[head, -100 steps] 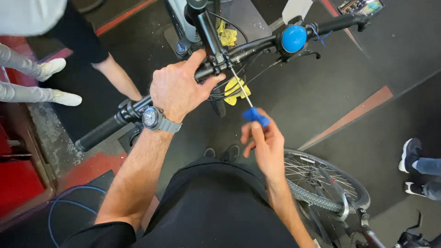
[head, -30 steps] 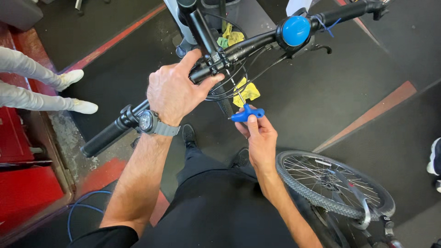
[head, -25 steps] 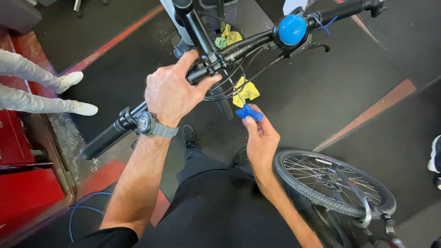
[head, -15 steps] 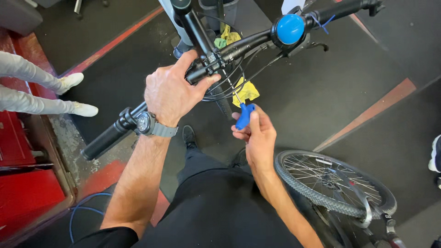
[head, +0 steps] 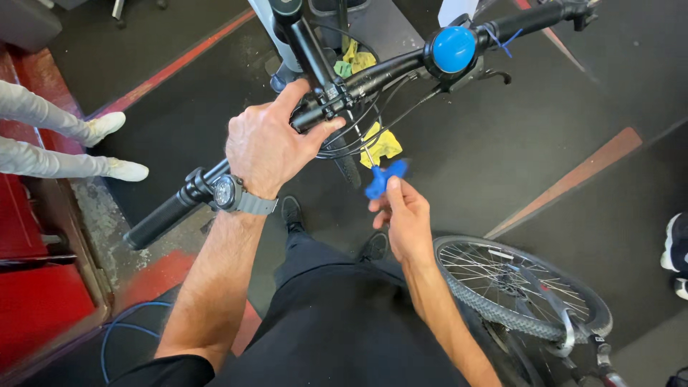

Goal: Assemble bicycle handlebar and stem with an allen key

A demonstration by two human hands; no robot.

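Head view: right hand (head: 405, 218) has turned the blue T-handle wrench (head: 383, 178) it pinches; left hand (head: 269, 143) still clasps the handlebar (head: 387, 69).

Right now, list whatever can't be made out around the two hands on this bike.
- Head view: the tool tip of the blue-handled tool is lost among the cables under the handlebar; too thin to see.
- The left hand covers the clamp area of the handlebar.
- The wheel is partly cut off by the bottom edge.
- The right hand hides part of the tool's handle.
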